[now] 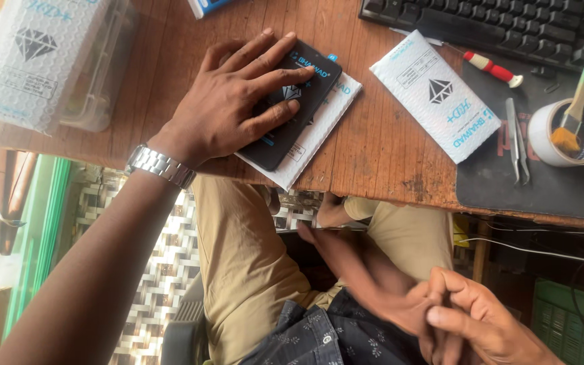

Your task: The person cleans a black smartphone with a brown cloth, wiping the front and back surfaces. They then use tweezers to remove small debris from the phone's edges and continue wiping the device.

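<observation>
Now | left hand flat, open on one black phone; right hand loosely curled, empty | two white packets

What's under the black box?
Under the black box, pressed by the left hand, lies a white packet. Only its edge shows; the rest is covered.

At frame centre, a black packet with a white diamond mark lies on a white bubble-textured envelope. The counter is reddish-brown wood. Right of centre: a red-and-white screwdriver, and a brush with a pale-green handle and orange bristles.
</observation>
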